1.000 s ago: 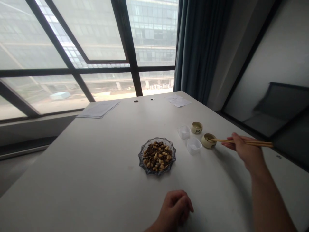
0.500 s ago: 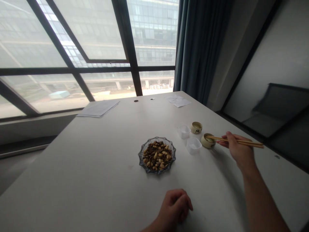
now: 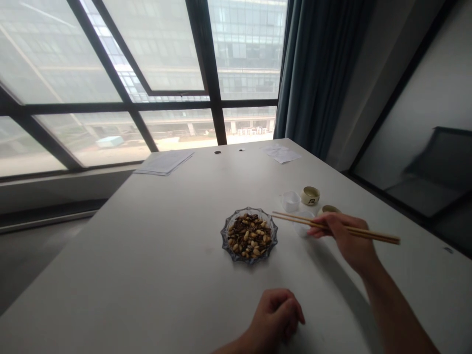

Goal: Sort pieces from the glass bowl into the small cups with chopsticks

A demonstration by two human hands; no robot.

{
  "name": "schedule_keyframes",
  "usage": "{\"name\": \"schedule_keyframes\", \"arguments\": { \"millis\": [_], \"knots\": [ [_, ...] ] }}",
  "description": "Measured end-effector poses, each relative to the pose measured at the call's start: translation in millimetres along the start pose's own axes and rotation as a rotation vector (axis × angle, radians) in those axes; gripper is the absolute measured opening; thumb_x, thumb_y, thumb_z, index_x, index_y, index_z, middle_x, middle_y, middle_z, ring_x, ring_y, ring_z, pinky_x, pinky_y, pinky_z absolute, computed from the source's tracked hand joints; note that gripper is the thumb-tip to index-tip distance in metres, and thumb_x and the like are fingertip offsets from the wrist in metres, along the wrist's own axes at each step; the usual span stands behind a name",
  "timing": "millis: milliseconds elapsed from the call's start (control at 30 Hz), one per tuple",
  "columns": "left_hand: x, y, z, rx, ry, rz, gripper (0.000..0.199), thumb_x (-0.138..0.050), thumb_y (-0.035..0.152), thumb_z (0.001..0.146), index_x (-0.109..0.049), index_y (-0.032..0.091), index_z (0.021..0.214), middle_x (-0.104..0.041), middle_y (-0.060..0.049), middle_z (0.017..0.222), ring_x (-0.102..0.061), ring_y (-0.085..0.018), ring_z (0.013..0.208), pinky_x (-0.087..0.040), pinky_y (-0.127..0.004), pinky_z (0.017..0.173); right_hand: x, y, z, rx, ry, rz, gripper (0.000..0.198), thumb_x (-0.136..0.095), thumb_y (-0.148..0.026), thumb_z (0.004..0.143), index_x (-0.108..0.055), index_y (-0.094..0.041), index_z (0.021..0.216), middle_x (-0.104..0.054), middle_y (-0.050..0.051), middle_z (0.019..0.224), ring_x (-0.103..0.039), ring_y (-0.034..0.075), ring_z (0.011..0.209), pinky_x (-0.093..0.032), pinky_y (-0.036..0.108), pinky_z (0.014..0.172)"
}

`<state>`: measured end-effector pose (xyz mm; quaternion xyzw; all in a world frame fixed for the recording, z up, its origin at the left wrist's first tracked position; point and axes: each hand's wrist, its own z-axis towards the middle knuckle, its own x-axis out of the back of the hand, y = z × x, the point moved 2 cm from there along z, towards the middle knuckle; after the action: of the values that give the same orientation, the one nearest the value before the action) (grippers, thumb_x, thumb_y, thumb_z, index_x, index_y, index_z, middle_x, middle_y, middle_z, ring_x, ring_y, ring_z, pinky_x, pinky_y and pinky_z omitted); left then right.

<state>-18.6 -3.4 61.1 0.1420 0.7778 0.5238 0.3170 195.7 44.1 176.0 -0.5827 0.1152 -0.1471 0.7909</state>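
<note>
My right hand is closed around a pair of wooden chopsticks. Their tips are slightly apart, near the right rim of a scalloped glass bowl, with no morsel visible between them. Mixed nuts and seeds fill this bowl. Below it, my left hand rests on the table with its fingers curled in and holds nothing visible. Under the chopsticks and right hand, a clear plastic cup and a small beige cup are partly hidden.
A second clear plastic cup stands beside another beige cup with a dark mark. Papers lie at the far left of the white table, and a loose sheet at the far right. Windows and a curtain are behind.
My right hand has moved left, bringing the chopstick tips from the nearer beige cup to beside the nut bowl. My left hand keeps its pose. The whole view has shifted slightly.
</note>
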Motion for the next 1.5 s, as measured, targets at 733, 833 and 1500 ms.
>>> {"name": "schedule_keyframes", "arguments": {
  "millis": [733,833,1500],
  "knots": [
    [-2.5,2.1,0.7,-0.009,-0.014,0.002,0.035,-0.061,0.047,0.078,-0.061,0.016,0.062,-0.044,0.004,0.043,-0.033,-0.008,0.038,-0.021,-0.023,0.042,-62.5,22.7,-30.3,-0.074,-0.516,-0.085,0.036,-0.061,-0.045,0.103,-0.076,-0.015,0.088,-0.079,0.007,0.080,-0.075,0.019,0.072,-0.061,0.029,0.069],
    [-2.5,0.6,1.5,-0.010,-0.014,-0.002,0.033,-0.060,0.046,0.076,-0.061,0.017,0.061,-0.044,0.004,0.043,-0.033,-0.009,0.038,-0.022,-0.023,0.041,-66.1,23.8,-32.5,-0.065,-0.549,-0.122,0.036,-0.061,-0.043,0.103,-0.076,-0.016,0.084,-0.077,0.007,0.080,-0.074,0.019,0.073,-0.060,0.029,0.070],
    [-4.2,4.3,-0.3,-0.001,-0.009,-0.015,0.035,-0.060,0.048,0.076,-0.062,0.017,0.062,-0.044,0.004,0.042,-0.032,-0.008,0.038,-0.021,-0.023,0.042,-66.0,30.2,-29.9,-0.189,-0.258,0.072,0.047,-0.072,-0.060,0.091,-0.080,-0.013,0.086,-0.081,0.013,0.075,-0.080,0.024,0.066,-0.069,0.032,0.065]
  ]
}}
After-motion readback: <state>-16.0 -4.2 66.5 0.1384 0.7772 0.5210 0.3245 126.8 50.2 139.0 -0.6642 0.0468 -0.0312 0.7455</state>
